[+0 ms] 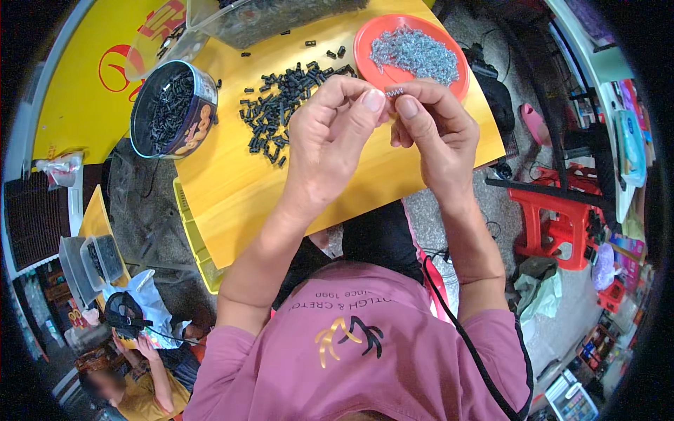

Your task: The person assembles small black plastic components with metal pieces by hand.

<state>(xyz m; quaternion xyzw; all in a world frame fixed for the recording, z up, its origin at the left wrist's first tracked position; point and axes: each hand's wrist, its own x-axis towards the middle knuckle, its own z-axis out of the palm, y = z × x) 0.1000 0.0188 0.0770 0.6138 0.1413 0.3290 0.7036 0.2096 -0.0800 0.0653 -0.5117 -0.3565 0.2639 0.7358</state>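
- Spring (394, 92), a small metal coil, sat between left hand (323, 130) and right hand (442, 130), above the surface (375, 172).
- Left hand pinched one end between thumb and finger.
- Right hand pinched the other end likewise.
- Red plate (361, 50), just beyond the hands, held heaped springs (418, 56).
- Black pieces (281, 98) lay scattered left of the plate.
- Round tin (199, 128), farther left, contained dark parts (170, 109).

Yel. tbl (246, 210) w/ blk pcs (282, 89), red plate (361, 57)

A head-worn fisheye looks down, near the table (379, 175).
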